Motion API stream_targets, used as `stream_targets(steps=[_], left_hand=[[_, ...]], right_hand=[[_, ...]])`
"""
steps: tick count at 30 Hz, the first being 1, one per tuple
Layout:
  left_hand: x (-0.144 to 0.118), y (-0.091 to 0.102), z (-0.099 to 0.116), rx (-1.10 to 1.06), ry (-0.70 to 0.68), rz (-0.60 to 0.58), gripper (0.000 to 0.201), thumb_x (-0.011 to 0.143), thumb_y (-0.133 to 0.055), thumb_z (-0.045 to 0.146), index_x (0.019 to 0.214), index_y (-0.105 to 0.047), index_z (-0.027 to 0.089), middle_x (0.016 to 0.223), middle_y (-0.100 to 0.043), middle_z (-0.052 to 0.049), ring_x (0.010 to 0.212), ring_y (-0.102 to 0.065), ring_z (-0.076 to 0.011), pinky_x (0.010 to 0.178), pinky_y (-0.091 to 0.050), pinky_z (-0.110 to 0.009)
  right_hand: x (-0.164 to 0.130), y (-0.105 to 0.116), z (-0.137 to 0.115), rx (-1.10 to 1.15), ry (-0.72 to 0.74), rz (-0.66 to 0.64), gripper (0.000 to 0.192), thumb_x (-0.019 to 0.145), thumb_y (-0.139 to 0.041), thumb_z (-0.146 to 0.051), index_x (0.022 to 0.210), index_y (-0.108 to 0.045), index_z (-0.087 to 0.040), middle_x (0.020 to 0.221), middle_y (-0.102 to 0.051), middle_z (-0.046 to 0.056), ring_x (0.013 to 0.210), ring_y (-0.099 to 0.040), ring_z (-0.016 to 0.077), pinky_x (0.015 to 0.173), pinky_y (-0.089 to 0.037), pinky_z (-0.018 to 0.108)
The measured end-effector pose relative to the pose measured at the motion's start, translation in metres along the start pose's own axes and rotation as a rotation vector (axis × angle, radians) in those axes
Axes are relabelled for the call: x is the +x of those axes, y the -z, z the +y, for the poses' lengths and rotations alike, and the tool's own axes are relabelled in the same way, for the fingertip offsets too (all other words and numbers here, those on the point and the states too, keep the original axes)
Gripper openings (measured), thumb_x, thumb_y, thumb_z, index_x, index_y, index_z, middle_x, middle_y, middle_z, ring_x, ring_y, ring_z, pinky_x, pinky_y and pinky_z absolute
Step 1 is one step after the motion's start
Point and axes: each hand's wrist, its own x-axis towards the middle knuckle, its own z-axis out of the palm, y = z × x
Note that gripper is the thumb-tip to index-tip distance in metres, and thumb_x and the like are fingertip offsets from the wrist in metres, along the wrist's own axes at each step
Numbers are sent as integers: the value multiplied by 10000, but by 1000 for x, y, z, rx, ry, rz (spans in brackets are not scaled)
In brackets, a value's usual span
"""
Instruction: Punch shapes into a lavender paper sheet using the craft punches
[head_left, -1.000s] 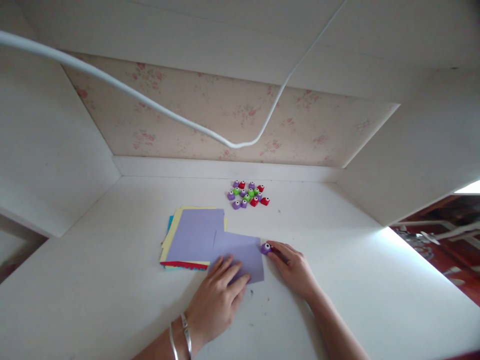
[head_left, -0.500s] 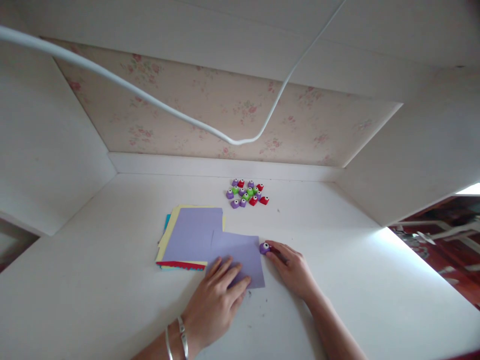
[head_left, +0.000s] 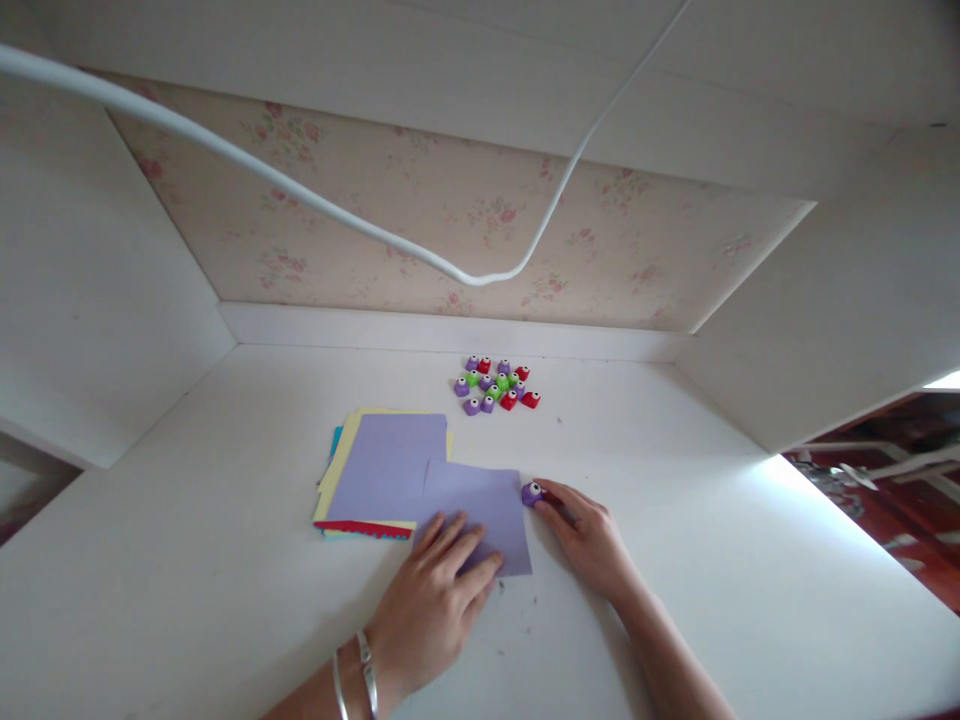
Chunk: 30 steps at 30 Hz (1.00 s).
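My left hand point(head_left: 442, 590) lies flat with its fingers spread over a purple paper sheet point(head_left: 487, 500), pressing its lower part to the table. Silver bangles circle that wrist. At the sheet's right edge, my right hand point(head_left: 581, 535) grips a small purple craft punch point(head_left: 532, 493) with a white-and-black round top between thumb and fingers. The punch touches or nearly touches the paper; whether the edge is inside its slot I cannot tell. The sheet's left part overlaps a stack of coloured paper point(head_left: 390, 465), purple on top, with yellow, red and blue edges showing beneath.
Several purple, green and red punches point(head_left: 495, 391) stand in a cluster near the back of the white table point(head_left: 225, 600). A white cable point(head_left: 337, 212) hangs across the upper view. White panels point(head_left: 847, 300) enclose both sides, and small dark scraps point(head_left: 502, 586) lie near the sheet.
The camera view has shifted very slightly. Both hands, the sheet and the held punch keep the same positions relative to each other.
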Motion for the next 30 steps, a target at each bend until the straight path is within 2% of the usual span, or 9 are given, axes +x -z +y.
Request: stream_targets(steps=[16, 21, 30], left_hand=[[0, -1, 0, 2, 7, -10, 300, 962, -517, 302, 1233, -644, 328, 1282, -622, -19, 1240, -564, -240, 1053, -506, -515], [-1, -2, 0, -42, 55, -9, 307, 972, -497, 283, 1244, -636, 307, 1298, -614, -12, 1251, -556, -218, 1081, -495, -493], [-3, -2, -2, -62, 60, -34, 360, 980, -475, 240, 1318, -584, 299, 1351, -583, -13, 1293, -529, -218, 1098, -484, -504]], right_hand=[[1, -1, 1, -14, 15, 2, 281, 946, -552, -397, 1158, -689, -275, 1165, -728, 40, 1070, -688, 229, 952, -547, 366], [1, -1, 0, -25, 8, 15, 289, 953, -542, -403, 1160, -684, -261, 1163, -726, 51, 1061, -689, 232, 945, -549, 374], [0, -1, 1, -36, 26, 22, 263, 942, -550, -373, 1141, -694, -277, 1153, -733, 35, 1048, -699, 231, 928, -561, 355]])
